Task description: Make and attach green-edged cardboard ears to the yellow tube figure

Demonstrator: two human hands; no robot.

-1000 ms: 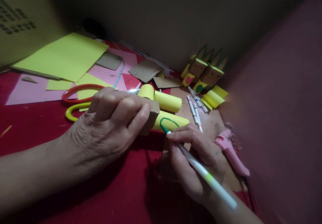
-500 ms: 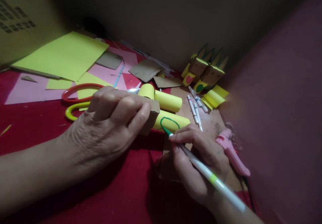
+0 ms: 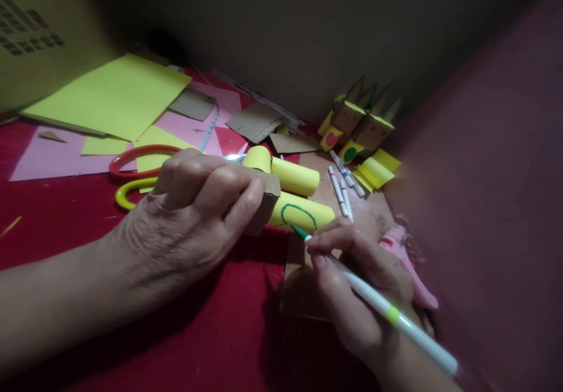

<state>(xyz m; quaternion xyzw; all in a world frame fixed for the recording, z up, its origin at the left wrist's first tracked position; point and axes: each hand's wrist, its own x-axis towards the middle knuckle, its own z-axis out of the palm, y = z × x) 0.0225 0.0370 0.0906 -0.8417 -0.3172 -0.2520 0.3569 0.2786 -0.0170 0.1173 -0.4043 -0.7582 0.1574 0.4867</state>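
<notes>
My left hand (image 3: 197, 210) is closed around a small cardboard piece (image 3: 267, 204) with yellow paper rolls (image 3: 294, 176) joined to it; the palm side of the grip is hidden. The lower roll (image 3: 323, 213) bears a green marker outline shaped like an oval. Pinched in my right hand (image 3: 360, 280) is a white marker (image 3: 378, 305) with a lime band and a green tip, which touches the roll at the outline's lower edge. Red-and-yellow-handled scissors (image 3: 147, 150) lie behind my left hand, their blades partly covered.
Yellow sheets (image 3: 123, 98), pink paper (image 3: 48, 160) and cardboard scraps (image 3: 255, 122) lie at the back. Several markers (image 3: 338, 191) rest near finished-looking cardboard-and-yellow-roll figures (image 3: 352, 119). A pink glue gun (image 3: 411, 269) lies right of my right hand, by the wall.
My right hand and the marker have shifted slightly right, and the green line now runs a little further along the lower edge of the outline. My left hand stays in place.
</notes>
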